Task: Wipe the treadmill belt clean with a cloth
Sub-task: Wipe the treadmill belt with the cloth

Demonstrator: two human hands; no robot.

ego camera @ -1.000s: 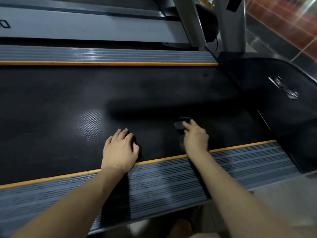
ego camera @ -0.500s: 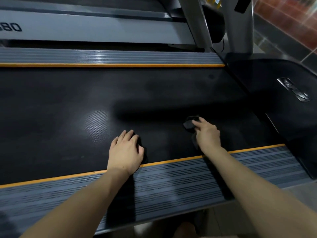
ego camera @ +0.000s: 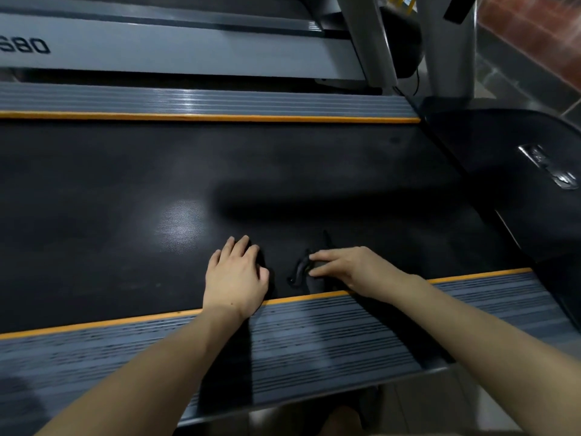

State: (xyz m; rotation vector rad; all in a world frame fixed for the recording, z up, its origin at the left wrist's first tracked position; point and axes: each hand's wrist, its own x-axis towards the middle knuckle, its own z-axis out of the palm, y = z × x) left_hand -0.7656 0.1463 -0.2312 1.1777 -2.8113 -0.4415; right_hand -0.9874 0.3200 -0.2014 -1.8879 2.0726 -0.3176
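The black treadmill belt [ego camera: 125,196] runs across the view between two orange-edged grey side rails. My left hand [ego camera: 235,275] lies flat on the belt near the front rail, palm down, holding nothing. Just to its right, my right hand [ego camera: 349,269] grips a small dark cloth [ego camera: 300,272] and presses it onto the belt. The cloth is bunched up and hard to tell from the belt; part of it is hidden under my fingers.
The near grey ribbed side rail [ego camera: 314,335] lies under both forearms. The black motor cover [ego camera: 518,184] with a metal badge sits at the right. Grey uprights [ego camera: 371,39] rise at the back right, and a second treadmill frame [ego camera: 157,48] stands behind.
My right hand has slid the cloth left and nearer to the front rail, closing the gap to my left hand. My left hand has stayed flat in place.
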